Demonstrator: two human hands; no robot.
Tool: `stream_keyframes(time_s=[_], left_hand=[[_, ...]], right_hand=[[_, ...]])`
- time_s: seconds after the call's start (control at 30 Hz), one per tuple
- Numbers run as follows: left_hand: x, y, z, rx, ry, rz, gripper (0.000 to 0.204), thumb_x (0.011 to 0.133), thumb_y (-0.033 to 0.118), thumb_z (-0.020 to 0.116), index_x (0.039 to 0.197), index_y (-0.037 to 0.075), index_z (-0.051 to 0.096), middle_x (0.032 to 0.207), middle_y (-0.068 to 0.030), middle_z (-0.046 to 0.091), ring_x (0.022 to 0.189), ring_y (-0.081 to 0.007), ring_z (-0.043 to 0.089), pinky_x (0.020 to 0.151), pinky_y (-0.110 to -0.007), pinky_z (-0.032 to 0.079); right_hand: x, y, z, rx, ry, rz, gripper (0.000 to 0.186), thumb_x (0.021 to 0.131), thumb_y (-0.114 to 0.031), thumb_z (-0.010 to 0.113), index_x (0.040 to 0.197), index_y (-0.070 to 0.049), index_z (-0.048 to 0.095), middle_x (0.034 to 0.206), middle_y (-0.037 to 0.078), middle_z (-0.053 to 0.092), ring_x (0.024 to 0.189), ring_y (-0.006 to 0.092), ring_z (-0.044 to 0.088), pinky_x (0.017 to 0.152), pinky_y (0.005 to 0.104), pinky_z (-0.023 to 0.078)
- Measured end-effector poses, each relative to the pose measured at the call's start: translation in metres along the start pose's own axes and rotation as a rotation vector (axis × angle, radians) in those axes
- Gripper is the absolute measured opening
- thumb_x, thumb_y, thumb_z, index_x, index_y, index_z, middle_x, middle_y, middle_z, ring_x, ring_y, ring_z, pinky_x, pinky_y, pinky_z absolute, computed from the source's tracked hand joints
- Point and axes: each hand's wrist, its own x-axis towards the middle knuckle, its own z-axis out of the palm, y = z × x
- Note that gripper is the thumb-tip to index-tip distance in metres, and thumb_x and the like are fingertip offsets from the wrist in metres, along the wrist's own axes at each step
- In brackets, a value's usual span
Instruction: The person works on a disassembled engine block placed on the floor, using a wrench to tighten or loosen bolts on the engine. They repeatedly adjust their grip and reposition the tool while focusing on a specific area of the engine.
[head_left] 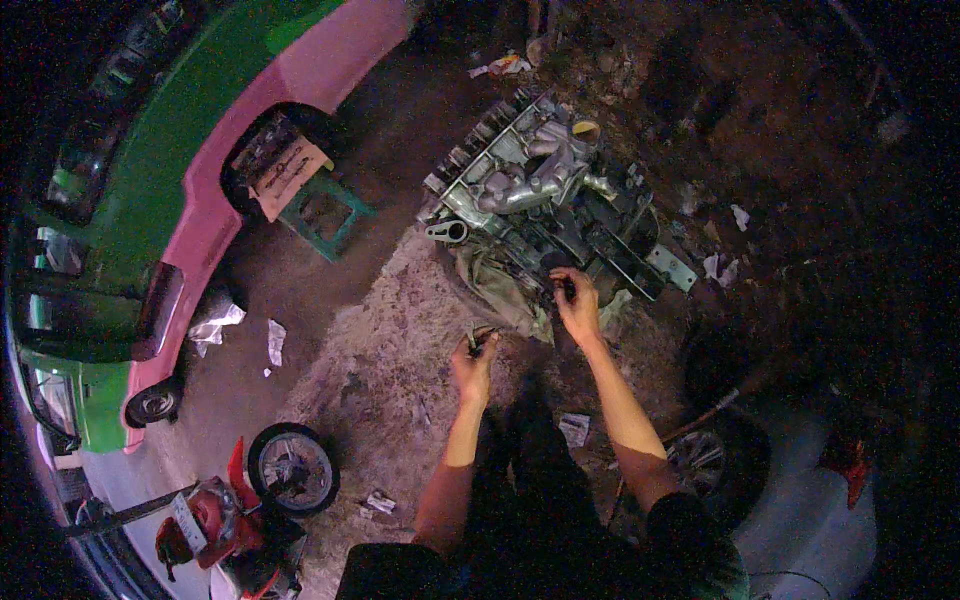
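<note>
In front of me a car engine (pixel 535 185) lies on the ground, with a silver branched manifold (pixel 535 180) on top. My right hand (pixel 578 308) is at its near side, fingers curled in a pinch. What they grip, if anything, is too dark to tell. Lower and to the left, my left hand (pixel 473 372) is closed, with a small dark piece at its fingertips that I cannot name. Between the hands and the engine lies a crumpled grey-brown cloth (pixel 495 290). A flat metal part with a round hole (pixel 447 231) rests at the engine's left corner.
A green stool (pixel 330 225) stands left, beside a cardboard piece (pixel 290 180) bearing metal parts. Beyond is a green and pink vehicle (pixel 205 180). A red motorcycle (pixel 215 520) stands lower left, a car wheel (pixel 700 455) lower right. Paper scraps (pixel 275 342) litter the ground.
</note>
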Motion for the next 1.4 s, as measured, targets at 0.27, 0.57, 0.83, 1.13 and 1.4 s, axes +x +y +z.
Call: stream_keyframes(time_s=[0.27, 0.57, 0.83, 1.13, 1.4], left_hand=[[0.058, -0.076, 0.039, -0.104, -0.005, -0.085, 0.023, 0.083, 0.014, 0.076, 0.101, 0.001, 0.069, 0.094, -0.0031, 0.069, 0.083, -0.0123, 0.059, 0.077, -0.028, 0.046], [0.104, -0.15, 0.074, -0.154, 0.007, 0.03, 0.021, 0.08, 0.01, 0.078, 0.096, -0.001, 0.072, 0.091, -0.0054, 0.071, 0.082, -0.0146, 0.064, 0.079, -0.029, 0.049], [0.124, -0.169, 0.08, -0.086, -0.011, 0.06, 0.021, 0.077, 0.011, 0.079, 0.095, 0.002, 0.073, 0.088, -0.0062, 0.073, 0.078, -0.0156, 0.066, 0.075, -0.03, 0.051], [0.113, -0.146, 0.087, 0.482, 0.154, 0.073, 0.024, 0.071, 0.013, 0.076, 0.095, 0.011, 0.075, 0.086, -0.0143, 0.073, 0.081, -0.0303, 0.07, 0.071, -0.039, 0.053], [0.124, -0.157, 0.097, 0.471, 0.161, 0.025, 0.029, 0.069, 0.022, 0.08, 0.096, 0.012, 0.076, 0.087, -0.0162, 0.072, 0.082, -0.0362, 0.069, 0.073, -0.043, 0.053]], right_hand=[[0.008, 0.04, 0.036, -0.033, 0.132, -0.162, 0.017, 0.072, 0.005, 0.051, 0.08, -0.004, 0.062, 0.088, 0.013, 0.066, 0.091, 0.0338, 0.059, 0.09, 0.041, 0.045], [0.008, 0.036, 0.036, -0.051, 0.147, -0.143, 0.011, 0.073, 0.003, 0.049, 0.073, 0.0, 0.06, 0.085, 0.016, 0.064, 0.084, 0.0347, 0.056, 0.077, 0.0419, 0.045], [0.009, 0.029, 0.034, -0.052, 0.145, -0.157, 0.011, 0.074, 0.003, 0.048, 0.067, 0.0, 0.057, 0.084, 0.014, 0.065, 0.082, 0.032, 0.055, 0.077, 0.0406, 0.044], [0.009, 0.032, 0.036, -0.039, 0.176, -0.129, 0.012, 0.073, 0.003, 0.048, 0.068, 0.0, 0.058, 0.083, 0.014, 0.065, 0.081, 0.0324, 0.055, 0.076, 0.0388, 0.045], [0.008, 0.035, 0.036, -0.066, 0.176, -0.129, 0.012, 0.074, 0.002, 0.048, 0.071, 0.0, 0.059, 0.082, 0.014, 0.064, 0.08, 0.033, 0.055, 0.075, 0.039, 0.045]])
